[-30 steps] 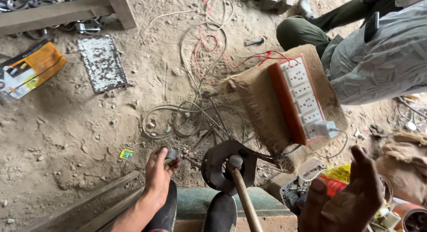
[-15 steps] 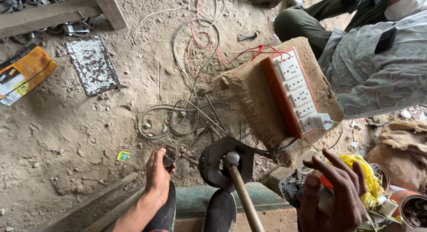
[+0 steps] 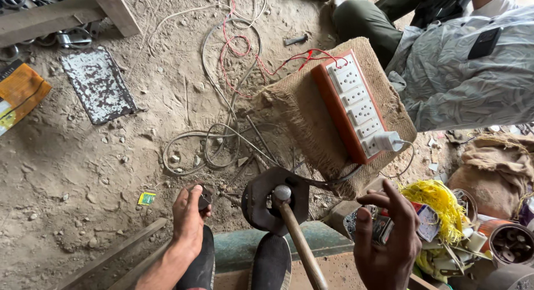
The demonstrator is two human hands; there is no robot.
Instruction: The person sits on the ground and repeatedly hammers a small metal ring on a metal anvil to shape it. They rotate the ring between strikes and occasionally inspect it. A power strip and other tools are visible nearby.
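A dirt floor (image 3: pixel 72 156) is seen from above, past two dark shoes (image 3: pixel 272 262) at the bottom edge. The left hand (image 3: pixel 188 215) is lowered to the floor, its fingers closed around a small dark part (image 3: pixel 205 196) pinched at the fingertips. Just to the right of it, a dark metal disc (image 3: pixel 261 204) is propped upright with a wooden-handled tool (image 3: pixel 300 242) resting against its middle. The right hand (image 3: pixel 389 245) is held open in the air, fingers spread and curled, gripping nothing, near a clutter of yellow string (image 3: pixel 436 198) and small containers. Behind the disc, an orange and white socket strip (image 3: pixel 353 103) is laid on a piece of burlap (image 3: pixel 303 114), with a white plug (image 3: pixel 386 141) fitted at its near end. Loose white and red wires (image 3: pixel 222 73) are tangled on the floor beyond. A flaking metal plate (image 3: pixel 99 84) is seen at upper left, and another person in a grey shirt (image 3: pixel 461 78) is seated at upper right
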